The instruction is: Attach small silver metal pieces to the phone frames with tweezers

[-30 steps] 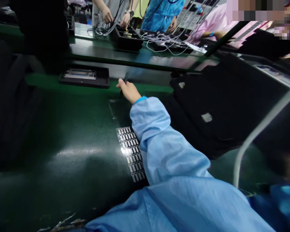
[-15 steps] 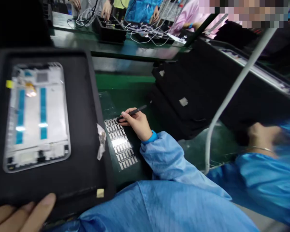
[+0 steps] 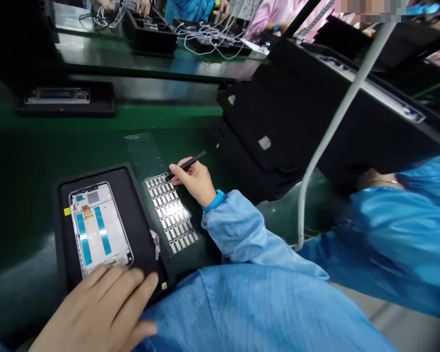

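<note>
My left hand [image 3: 106, 305] is open, its stretched fingers over the near end of a black foam tray [image 3: 141, 234] on the table. In that tray lies a silver phone frame [image 3: 95, 220] with two blue strips, a gold-coloured flex piece and a yellow tab. The fingers hide its near end. My right hand [image 3: 195, 181] is closed round a slim black pen-like tool [image 3: 190, 162], perhaps tweezers. Its tip is at the far right corner of a clear sheet with rows of small silver stickers [image 3: 170, 212]; whether it touches one I cannot tell.
A second tray [image 3: 102, 105] with a frame stands at the back left. Stacked black trays [image 3: 256, 127] rise on the right, behind a grey-white tube [image 3: 330, 132]. A co-worker's blue sleeve [image 3: 407, 220] is close on the right. White cables [image 3: 212, 41] lie on the far bench.
The tray with the phone frame has come down from near the camera onto the table. My left hand has moved from its near edge to over it. The right hand stays at the stickers.
</note>
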A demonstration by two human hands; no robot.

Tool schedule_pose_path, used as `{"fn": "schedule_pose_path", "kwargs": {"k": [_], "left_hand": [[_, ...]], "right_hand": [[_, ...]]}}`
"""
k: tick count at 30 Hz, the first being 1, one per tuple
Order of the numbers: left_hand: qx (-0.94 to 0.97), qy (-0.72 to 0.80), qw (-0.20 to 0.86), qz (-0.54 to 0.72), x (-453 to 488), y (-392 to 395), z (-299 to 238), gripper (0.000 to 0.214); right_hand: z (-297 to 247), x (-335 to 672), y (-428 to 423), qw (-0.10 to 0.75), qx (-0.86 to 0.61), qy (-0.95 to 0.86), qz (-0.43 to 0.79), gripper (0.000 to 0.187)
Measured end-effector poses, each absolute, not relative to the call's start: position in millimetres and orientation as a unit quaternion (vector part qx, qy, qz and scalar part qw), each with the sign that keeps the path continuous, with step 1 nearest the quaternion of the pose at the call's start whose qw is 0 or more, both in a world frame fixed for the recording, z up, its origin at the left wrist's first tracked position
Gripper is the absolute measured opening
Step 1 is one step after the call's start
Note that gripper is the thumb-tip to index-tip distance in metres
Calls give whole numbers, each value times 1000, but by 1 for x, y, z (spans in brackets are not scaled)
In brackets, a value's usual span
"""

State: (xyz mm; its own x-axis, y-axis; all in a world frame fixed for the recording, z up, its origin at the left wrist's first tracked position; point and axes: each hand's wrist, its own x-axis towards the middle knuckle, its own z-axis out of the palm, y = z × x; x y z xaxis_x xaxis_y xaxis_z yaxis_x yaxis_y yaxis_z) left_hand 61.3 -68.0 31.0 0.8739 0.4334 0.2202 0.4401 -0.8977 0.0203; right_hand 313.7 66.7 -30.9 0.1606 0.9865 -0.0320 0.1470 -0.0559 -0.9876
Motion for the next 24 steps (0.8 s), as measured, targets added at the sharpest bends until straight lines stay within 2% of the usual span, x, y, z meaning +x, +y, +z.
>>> {"fn": "schedule_pose_path", "kwargs": {"k": [3,7,11,24], "left_hand": [[-962,-254,7,-97,92,-36,29,61],[-955,-291,-43,-48,124,-5,11,60],[-942,-324,-81,-28,131,-1,6,50],[-939,-326,-95,-44,130,-4,9,48]], "right_hand": [[-31,314,67,485,-586,-487,429,34],[-29,312,68,483,-580,-477,450,34],[-26,310,71,488,-567,-449,489,33],[-25,311,72,494,-547,-449,506,37]]}}
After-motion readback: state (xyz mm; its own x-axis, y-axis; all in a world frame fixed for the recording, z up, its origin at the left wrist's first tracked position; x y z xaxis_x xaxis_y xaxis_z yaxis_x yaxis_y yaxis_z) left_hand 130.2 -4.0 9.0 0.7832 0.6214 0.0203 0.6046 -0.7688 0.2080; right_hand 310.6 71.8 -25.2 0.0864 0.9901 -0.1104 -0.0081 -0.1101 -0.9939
